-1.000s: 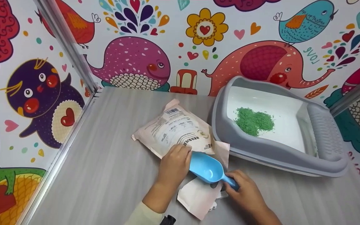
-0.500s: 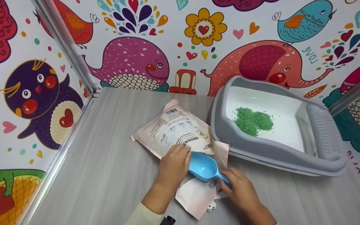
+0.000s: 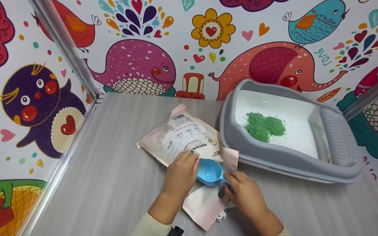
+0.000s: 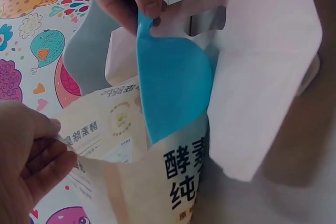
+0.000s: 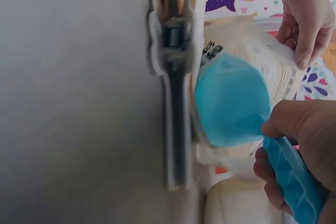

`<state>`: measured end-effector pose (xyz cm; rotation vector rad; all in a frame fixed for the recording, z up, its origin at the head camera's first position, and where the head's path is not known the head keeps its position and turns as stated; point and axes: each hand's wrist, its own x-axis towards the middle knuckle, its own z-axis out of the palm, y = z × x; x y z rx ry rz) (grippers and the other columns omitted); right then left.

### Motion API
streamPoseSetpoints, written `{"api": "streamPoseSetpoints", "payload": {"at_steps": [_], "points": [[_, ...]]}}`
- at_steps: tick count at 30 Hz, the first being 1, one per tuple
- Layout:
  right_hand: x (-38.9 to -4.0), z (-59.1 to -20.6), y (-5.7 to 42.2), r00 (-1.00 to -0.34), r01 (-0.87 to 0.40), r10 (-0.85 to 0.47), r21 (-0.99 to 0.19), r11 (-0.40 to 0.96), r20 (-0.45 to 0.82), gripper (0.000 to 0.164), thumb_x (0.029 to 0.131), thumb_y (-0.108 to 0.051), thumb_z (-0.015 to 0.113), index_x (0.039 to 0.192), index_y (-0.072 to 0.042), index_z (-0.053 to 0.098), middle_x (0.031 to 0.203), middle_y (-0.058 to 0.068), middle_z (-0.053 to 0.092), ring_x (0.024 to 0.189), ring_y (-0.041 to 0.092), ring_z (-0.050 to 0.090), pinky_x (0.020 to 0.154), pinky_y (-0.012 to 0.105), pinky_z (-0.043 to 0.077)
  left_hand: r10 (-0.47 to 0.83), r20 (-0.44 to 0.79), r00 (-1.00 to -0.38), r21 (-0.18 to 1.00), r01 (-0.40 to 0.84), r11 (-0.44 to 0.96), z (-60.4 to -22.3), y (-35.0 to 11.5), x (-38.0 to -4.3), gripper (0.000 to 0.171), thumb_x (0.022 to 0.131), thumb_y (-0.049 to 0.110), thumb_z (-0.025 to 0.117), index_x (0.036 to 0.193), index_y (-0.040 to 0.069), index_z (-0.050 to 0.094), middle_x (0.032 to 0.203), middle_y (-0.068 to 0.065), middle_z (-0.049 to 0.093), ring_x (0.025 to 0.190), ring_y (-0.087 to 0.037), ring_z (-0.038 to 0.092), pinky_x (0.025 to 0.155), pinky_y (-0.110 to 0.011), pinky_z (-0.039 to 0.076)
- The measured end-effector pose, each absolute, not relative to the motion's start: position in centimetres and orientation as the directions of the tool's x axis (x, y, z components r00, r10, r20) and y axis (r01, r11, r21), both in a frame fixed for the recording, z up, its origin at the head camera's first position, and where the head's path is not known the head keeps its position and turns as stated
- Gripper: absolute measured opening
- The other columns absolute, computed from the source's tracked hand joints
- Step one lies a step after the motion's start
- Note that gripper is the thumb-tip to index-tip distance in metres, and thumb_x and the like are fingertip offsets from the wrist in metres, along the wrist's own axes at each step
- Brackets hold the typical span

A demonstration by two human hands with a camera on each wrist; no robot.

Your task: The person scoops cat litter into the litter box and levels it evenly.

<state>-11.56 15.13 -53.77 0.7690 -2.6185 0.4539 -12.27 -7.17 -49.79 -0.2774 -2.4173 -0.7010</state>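
A blue plastic scoop lies partly inside the mouth of a pale pink printed bag. My right hand grips the scoop's handle, with the ridged underside of the handle showing in the right wrist view. My left hand pinches the edge of the bag's opening and holds it up, as the left wrist view also shows. The bag's torn top flap hangs toward me, below the scoop. How much of the scoop's front is in the bag is hidden behind the bag's edge.
A grey tray with high sides stands at the right, green granules heaped on its white floor. A small white object shows under the flap. In the right wrist view, a long sprung clip is near the bag. Patterned walls border the table.
My right hand has moved the scoop left and slightly up, deeper into the bag's mouth. My left hand keeps its hold on the bag's edge. The view has shifted slightly.
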Motion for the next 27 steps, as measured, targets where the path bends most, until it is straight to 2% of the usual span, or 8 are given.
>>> {"api": "streamPoseSetpoints", "payload": {"at_steps": [8,17,23,27], "points": [[-12.1,-52.9,13.3,-0.765,-0.576,-0.483,-0.116,0.809,0.426,0.035,0.07,-0.014,0.079,0.104,-0.013,0.071,0.093,-0.004,0.064,0.086,0.016,0.061,0.063,0.033,0.054,0.033,0.61,-0.792,0.406,0.348,0.845,-49.4,-7.3,-12.2,0.009,0.084,0.013,0.071,0.092,0.009,0.072,0.088,-0.002,0.068,0.086,-0.017,0.065,0.073,-0.028,0.056],[-12.6,-51.8,10.8,-0.742,-0.572,-0.499,-0.035,0.819,0.448,0.021,0.069,-0.01,0.076,0.089,-0.011,0.068,0.081,0.0,0.059,0.076,0.019,0.058,0.059,0.032,0.051,0.041,0.632,-0.774,0.371,0.349,0.86,-49.3,-7.4,-12.3,0.008,0.084,0.014,0.072,0.09,0.009,0.071,0.086,-0.001,0.067,0.083,-0.015,0.064,0.07,-0.027,0.056],[-12.8,-51.7,9.4,-0.733,-0.57,-0.508,0.0,0.822,0.452,0.02,0.07,-0.013,0.077,0.088,-0.008,0.069,0.08,0.003,0.059,0.081,0.022,0.06,0.066,0.034,0.053,0.057,0.638,-0.768,0.358,0.361,0.861,-49.2,-7.3,-12.4,0.008,0.084,0.014,0.071,0.09,0.008,0.071,0.085,-0.002,0.067,0.082,-0.016,0.064,0.069,-0.027,0.056],[-13.1,-51.7,8.5,-0.723,-0.56,-0.512,0.041,0.828,0.464,0.016,0.073,-0.014,0.076,0.085,-0.009,0.068,0.077,0.003,0.057,0.078,0.022,0.059,0.062,0.035,0.051,0.058,0.644,-0.763,0.355,0.365,0.861,-49.2,-7.2,-12.5,0.007,0.084,0.013,0.071,0.089,0.008,0.07,0.082,-0.002,0.065,0.078,-0.016,0.062,0.067,-0.027,0.055]]}}
